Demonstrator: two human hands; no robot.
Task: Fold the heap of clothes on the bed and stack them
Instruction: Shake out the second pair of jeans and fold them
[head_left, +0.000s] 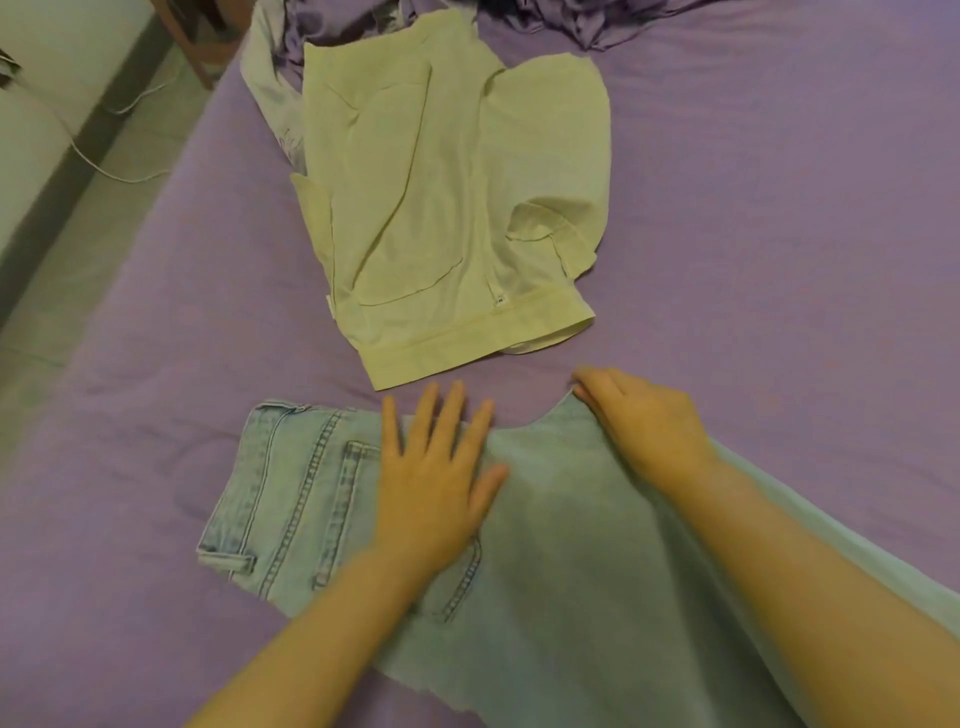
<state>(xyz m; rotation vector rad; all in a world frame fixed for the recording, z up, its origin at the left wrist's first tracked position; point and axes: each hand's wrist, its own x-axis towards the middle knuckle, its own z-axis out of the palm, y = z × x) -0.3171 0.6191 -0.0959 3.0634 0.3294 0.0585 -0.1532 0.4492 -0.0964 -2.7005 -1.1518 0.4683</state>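
Light denim jeans (545, 545) are pressed flat by the spread left hand (436, 467); their far edge at two o'clock is pinched by the nearer right hand (639, 415), long axis running three-to-nine.

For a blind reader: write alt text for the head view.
Two bare hands work light blue denim jeans on a purple bedsheet: the left hand presses flat, the right hand grips the far edge. A pale yellow hooded top lies beyond.

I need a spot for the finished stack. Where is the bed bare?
Bare sheet lies right of the pale yellow garment and left of the jeans. The strip between them is narrow; the purple heap crowds the top.
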